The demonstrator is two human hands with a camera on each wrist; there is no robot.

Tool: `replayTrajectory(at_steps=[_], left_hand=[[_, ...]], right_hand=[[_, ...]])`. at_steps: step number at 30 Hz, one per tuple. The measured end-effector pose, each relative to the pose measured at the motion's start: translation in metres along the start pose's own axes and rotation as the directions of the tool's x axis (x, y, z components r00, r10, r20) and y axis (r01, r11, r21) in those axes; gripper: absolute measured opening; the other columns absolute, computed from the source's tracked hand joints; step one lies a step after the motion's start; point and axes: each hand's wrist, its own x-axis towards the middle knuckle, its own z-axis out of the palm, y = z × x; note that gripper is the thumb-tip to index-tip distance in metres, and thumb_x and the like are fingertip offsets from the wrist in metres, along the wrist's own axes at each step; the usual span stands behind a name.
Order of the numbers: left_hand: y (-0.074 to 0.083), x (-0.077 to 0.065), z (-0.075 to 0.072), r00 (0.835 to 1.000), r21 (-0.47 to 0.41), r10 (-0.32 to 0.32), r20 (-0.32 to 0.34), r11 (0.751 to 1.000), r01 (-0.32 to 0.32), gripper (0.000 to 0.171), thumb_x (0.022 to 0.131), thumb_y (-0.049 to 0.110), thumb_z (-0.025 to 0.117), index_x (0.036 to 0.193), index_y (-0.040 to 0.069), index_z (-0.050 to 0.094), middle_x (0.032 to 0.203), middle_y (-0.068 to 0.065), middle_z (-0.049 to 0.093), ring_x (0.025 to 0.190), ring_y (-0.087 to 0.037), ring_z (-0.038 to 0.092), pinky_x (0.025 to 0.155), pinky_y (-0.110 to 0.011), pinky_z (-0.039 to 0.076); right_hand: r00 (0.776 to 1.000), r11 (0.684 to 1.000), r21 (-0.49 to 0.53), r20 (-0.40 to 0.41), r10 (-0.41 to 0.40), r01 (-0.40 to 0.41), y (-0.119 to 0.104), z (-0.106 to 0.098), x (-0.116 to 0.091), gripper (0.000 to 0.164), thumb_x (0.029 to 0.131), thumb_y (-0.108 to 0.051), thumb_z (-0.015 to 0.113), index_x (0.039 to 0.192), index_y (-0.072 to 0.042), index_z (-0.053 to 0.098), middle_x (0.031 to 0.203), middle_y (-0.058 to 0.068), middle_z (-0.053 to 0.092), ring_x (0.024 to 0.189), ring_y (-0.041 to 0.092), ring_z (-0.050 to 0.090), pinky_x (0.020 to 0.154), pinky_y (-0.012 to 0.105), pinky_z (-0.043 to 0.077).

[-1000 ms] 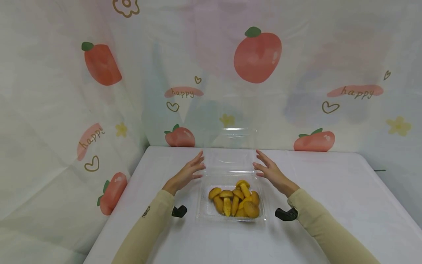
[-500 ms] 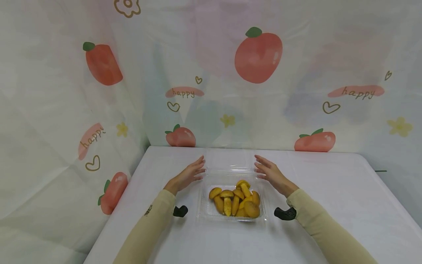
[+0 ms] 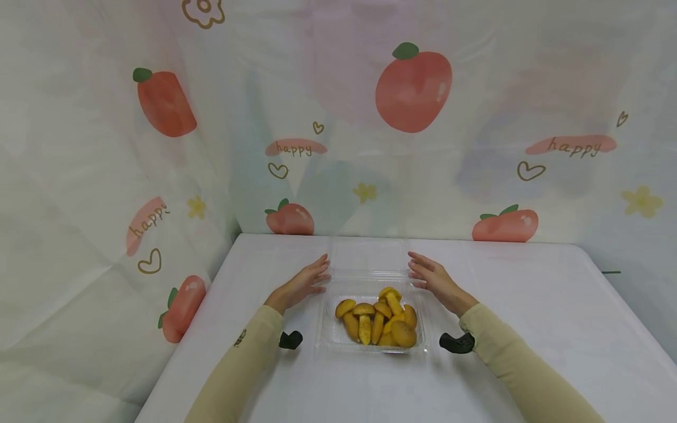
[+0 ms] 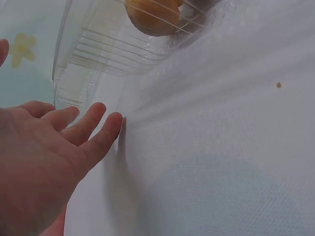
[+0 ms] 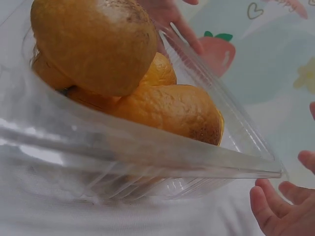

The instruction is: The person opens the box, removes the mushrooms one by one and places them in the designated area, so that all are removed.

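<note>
A clear plastic clamshell box (image 3: 321, 330) sits mid-table, its see-through lid (image 3: 370, 254) folded back on the far side. Inside its base lie several yellow-brown mushrooms (image 3: 364, 329), caps and stems heaped mostly to the right. My left hand (image 3: 299, 285) is beside the box's far left corner, fingers spread and nearly straight. Mirroring it, my right hand (image 3: 440, 284) has its fingertips right at the far right corner. Neither hand grips anything. The right wrist view shows a large mushroom cap (image 5: 96, 46) close up behind the box wall, with the right fingers (image 5: 266, 209) near the corner.
A white cloth-covered table (image 3: 508, 282) extends around the box. Behind and to the left hangs a fruit-printed backdrop (image 3: 338, 117). Black wrist pieces (image 3: 457, 343) jut inward from both sleeves. A small brown speck (image 4: 278, 85) lies on the cloth.
The lid's far edge has dropped from in front of the backdrop, so the lid lies further back. Both hands have come slightly nearer the person; the mushrooms have stayed put.
</note>
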Motion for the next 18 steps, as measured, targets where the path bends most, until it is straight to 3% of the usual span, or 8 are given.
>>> replayTrajectory(at_steps=[8,18], left_hand=[[-0.005,-0.001,0.0,1.0,-0.01,-0.014,-0.015,1.0,0.014,0.066,0.111,0.037,0.032,0.165,0.021,-0.001,0.173,-0.009,0.002,0.157,-0.038,0.017,0.124,-0.059,0.022],[-0.006,-0.012,-0.002,0.998,-0.041,-0.005,-0.059,0.999,0.002,0.065,0.111,0.031,0.034,0.165,0.02,0.0,0.172,-0.014,0.005,0.156,-0.041,0.019,0.124,-0.059,0.022]], right_hand=[[1.0,1.0,-0.015,-0.011,-0.012,0.012,0.002,-0.002,-0.001,0.068,0.109,-0.04,0.042,0.162,-0.007,0.017,0.167,0.028,0.015,0.143,0.045,0.04,0.109,0.04,0.049],[0.999,0.997,-0.071,-0.029,-0.02,0.017,-0.001,-0.008,-0.011,0.068,0.109,-0.039,0.042,0.163,-0.009,0.014,0.167,0.028,0.014,0.146,0.048,0.036,0.117,0.059,0.037]])
